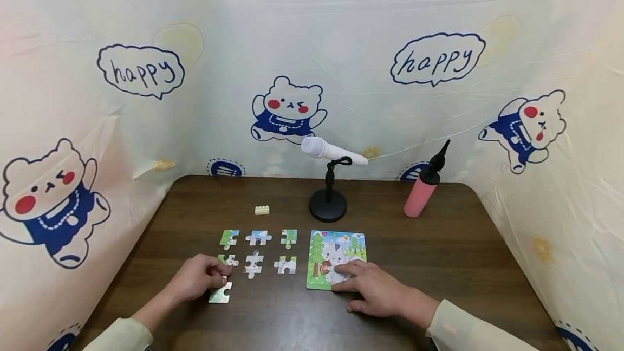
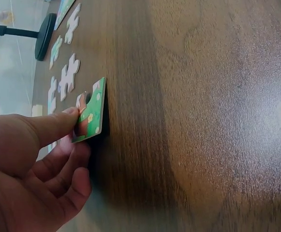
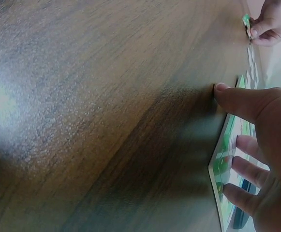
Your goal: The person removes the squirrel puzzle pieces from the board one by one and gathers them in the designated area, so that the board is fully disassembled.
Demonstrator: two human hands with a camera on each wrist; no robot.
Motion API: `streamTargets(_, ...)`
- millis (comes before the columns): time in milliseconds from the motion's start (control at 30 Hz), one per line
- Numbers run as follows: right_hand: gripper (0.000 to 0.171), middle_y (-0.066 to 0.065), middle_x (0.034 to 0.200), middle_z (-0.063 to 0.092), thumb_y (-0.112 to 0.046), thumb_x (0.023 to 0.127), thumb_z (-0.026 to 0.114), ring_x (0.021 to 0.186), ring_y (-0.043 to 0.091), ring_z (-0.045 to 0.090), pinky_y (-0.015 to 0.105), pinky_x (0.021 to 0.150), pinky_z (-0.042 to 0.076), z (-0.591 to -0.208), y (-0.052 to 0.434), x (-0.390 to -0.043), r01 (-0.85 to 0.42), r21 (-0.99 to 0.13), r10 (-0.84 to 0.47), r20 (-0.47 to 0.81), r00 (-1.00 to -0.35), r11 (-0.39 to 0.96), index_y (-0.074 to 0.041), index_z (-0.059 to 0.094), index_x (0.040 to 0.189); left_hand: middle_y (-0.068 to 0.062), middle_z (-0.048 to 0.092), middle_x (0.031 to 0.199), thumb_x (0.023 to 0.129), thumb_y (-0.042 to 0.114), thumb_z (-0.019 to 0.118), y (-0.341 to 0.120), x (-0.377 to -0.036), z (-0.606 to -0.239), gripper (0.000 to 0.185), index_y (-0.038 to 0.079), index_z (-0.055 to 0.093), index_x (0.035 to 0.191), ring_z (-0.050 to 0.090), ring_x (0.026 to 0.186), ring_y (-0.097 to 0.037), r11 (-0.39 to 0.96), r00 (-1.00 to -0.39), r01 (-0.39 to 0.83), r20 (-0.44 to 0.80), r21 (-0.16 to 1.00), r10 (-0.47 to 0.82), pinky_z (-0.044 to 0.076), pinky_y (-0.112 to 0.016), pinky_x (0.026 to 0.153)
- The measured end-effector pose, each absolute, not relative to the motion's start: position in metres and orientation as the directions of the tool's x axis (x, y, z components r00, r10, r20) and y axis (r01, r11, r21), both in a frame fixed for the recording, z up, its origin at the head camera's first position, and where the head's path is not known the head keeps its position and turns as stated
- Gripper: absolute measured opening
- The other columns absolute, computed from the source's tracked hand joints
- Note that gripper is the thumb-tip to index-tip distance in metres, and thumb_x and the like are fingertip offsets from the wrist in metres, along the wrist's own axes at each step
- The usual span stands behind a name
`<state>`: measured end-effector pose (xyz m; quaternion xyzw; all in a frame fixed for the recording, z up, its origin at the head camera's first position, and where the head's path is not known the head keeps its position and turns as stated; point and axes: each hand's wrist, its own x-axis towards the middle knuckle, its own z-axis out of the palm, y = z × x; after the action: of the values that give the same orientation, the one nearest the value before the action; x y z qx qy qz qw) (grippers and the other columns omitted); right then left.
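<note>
My left hand (image 1: 197, 278) pinches a corner jigsaw piece (image 2: 94, 113) between thumb and fingers at the front left of the laid-out pieces. Its printed face is green with small flowers, and it tilts up from the table in the left wrist view. Just beyond the fingers lies another jigsaw piece (image 1: 231, 260), partly covered by the hand. My right hand (image 1: 374, 288) rests with spread fingers on the lower right of a square picture board (image 1: 319, 245) showing a white animal among green trees. Its thumb (image 3: 222, 88) reaches past the board's edge onto the table.
Several loose jigsaw pieces (image 1: 253, 264) lie spaced in rows left of the board. Behind them sits a cream toy brick (image 1: 261, 210). A white microphone (image 1: 336, 151) on a black stand (image 1: 328, 206) and a pink hand pump (image 1: 420, 196) stand toward the back of the brown table (image 1: 439, 253).
</note>
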<state>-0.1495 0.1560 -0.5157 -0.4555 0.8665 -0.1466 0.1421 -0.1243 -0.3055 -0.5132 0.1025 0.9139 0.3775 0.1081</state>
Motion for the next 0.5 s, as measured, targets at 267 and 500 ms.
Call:
streamTargets(267, 0.045, 0.002, 0.156, 0.05, -0.037, 0.097, 0.071, 0.141, 0.024, 0.046, 0.053, 0.111, 0.042, -0.5172, 0.1564, -0.1483, -0.746, -0.387, -0.831, -0.116, -0.544, 0.542, -0.036, 0.062, 0.141, 0.003, 0.075, 0.083, 0.081, 0.005, 0.08, -0.3067, -0.1235, -0.5158, 0.012, 0.009, 0.081, 0.092, 0.056, 0.067, -0.002, 0.746, -0.964, 0.087, -0.133, 0.661, 0.23, 0.045, -0.023, 0.061)
streamTargets(500, 0.045, 0.0, 0.156, 0.049, -0.039, 0.098, 0.07, 0.141, 0.023, 0.046, 0.053, 0.111, 0.042, -0.5209, 0.1567, -0.1493, -0.758, -0.373, -0.836, -0.101, -0.54, 0.535, -0.036, 0.061, 0.142, 0.004, 0.069, 0.074, 0.079, 0.005, 0.081, -0.3033, -0.1223, -0.5149, 0.012, 0.008, 0.077, 0.089, 0.056, 0.066, -0.005, 0.762, -0.973, 0.038, -0.149, 0.647, 0.175, 0.045, -0.024, 0.061)
